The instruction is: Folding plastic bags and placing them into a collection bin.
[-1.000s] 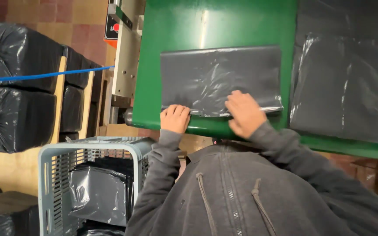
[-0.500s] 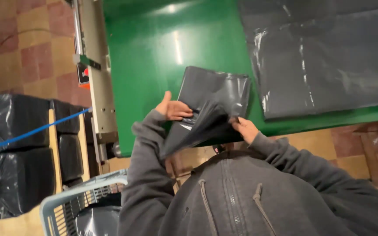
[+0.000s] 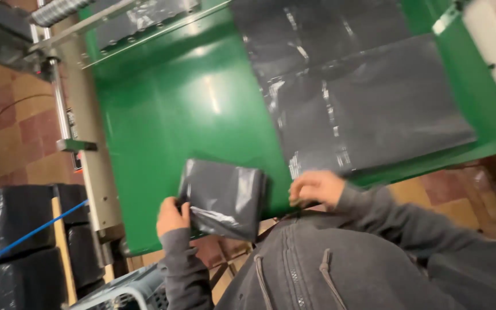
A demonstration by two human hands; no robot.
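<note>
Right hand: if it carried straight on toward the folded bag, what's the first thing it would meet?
Probably the folded dark bag held by the left hand; the right hand points leftward over bare green table, though depth is unclear.

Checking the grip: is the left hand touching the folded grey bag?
Touching. The head view shows the left hand gripping the folded grey bag at its left edge, thumb over it.

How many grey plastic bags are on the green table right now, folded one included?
2 that I can tell. The folded bag is at the table's near edge, gripped by the left hand. A flat sheet lies on the right; it may be several layers.
</note>
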